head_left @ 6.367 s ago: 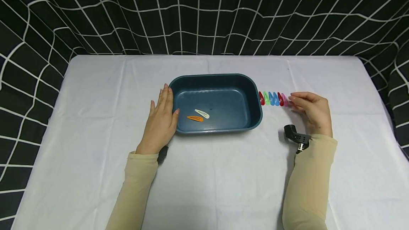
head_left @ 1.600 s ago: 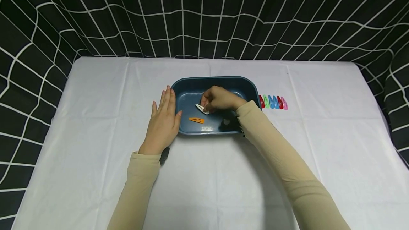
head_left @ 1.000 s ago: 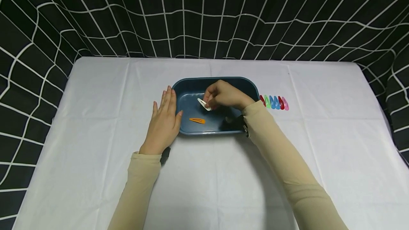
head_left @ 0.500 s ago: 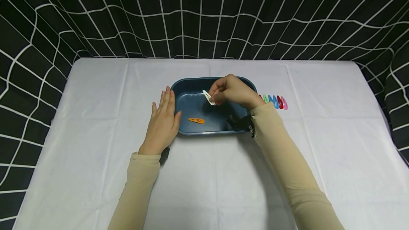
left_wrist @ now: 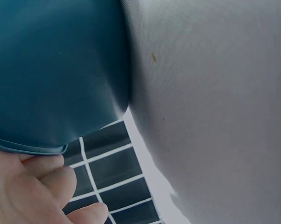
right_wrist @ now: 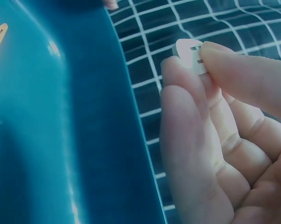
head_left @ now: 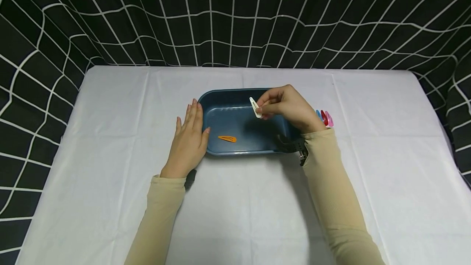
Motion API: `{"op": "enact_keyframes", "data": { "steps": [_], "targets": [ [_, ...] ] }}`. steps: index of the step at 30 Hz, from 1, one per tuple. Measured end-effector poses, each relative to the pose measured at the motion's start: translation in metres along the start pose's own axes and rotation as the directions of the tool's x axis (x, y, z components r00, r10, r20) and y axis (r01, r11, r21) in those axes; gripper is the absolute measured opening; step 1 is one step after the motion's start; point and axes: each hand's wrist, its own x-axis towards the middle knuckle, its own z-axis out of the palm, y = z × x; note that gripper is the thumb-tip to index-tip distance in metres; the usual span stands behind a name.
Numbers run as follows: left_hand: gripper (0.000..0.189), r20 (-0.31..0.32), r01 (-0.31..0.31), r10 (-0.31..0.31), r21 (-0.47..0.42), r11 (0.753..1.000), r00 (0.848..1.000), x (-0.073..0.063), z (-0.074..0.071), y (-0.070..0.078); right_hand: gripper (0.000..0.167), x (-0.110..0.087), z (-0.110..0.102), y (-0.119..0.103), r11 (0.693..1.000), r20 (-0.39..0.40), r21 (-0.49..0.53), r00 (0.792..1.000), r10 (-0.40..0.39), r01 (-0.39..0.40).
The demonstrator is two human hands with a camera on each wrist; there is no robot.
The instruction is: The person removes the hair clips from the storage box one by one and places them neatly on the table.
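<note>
My right hand [head_left: 285,105] pinches a white snap hair clip [head_left: 254,107] between thumb and fingertips, held over the right half of a blue plastic tub [head_left: 250,153]. In the right wrist view the clip's wide end [right_wrist: 189,55] shows between the fingers. An orange snap hair clip [head_left: 227,138] lies on the tub's floor, left of the middle. My left hand [head_left: 185,142] rests with straight fingers against the tub's left side. The left wrist view shows its fingers [left_wrist: 52,182] by the tub's rim.
Right of the tub, a row of coloured hair clips [head_left: 324,117] lies on the white tablecloth [head_left: 228,212]; blue, red and pink ones show, and my right wrist covers others. A black net with white cords [head_left: 235,19] hangs behind the table.
From the row of clips, my right hand came into the tub, pinched the white clip off its floor, raised it and carried it rightward. My left hand stayed at the tub's side.
</note>
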Motion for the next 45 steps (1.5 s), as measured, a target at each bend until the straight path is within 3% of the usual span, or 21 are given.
{"op": "enact_keyframes", "data": {
  "steps": [9, 17, 29, 37, 45],
  "targets": [
    [0.062, -0.004, -0.003, 0.003, 0.000, 1.000, 1.000, 0.000, 0.000, -0.001, 0.014, -0.012, -0.010, 0.006, 0.991, -0.086, 0.124, 0.996, -0.034, 0.044],
    [0.062, -0.002, 0.001, -0.001, -0.006, 1.000, 1.000, 0.000, 0.001, -0.001, 0.005, -0.018, -0.018, 0.015, 0.986, -0.144, 0.147, 0.988, -0.060, 0.081],
    [0.062, 0.014, 0.011, -0.011, 0.003, 1.000, 1.000, 0.000, 0.000, -0.001, 0.011, -0.031, -0.026, 0.027, 0.962, -0.231, 0.233, 0.969, -0.086, 0.141],
    [0.062, 0.016, 0.008, -0.008, -0.001, 1.000, 1.000, 0.000, 0.000, 0.000, 0.015, -0.043, -0.033, 0.035, 0.924, -0.284, 0.322, 0.952, -0.112, 0.204],
    [0.062, 0.017, 0.012, -0.012, 0.002, 1.000, 1.000, -0.001, -0.001, 0.000, 0.010, -0.050, -0.042, 0.037, 0.901, -0.326, 0.378, 0.942, -0.085, 0.212]
  ]
}}
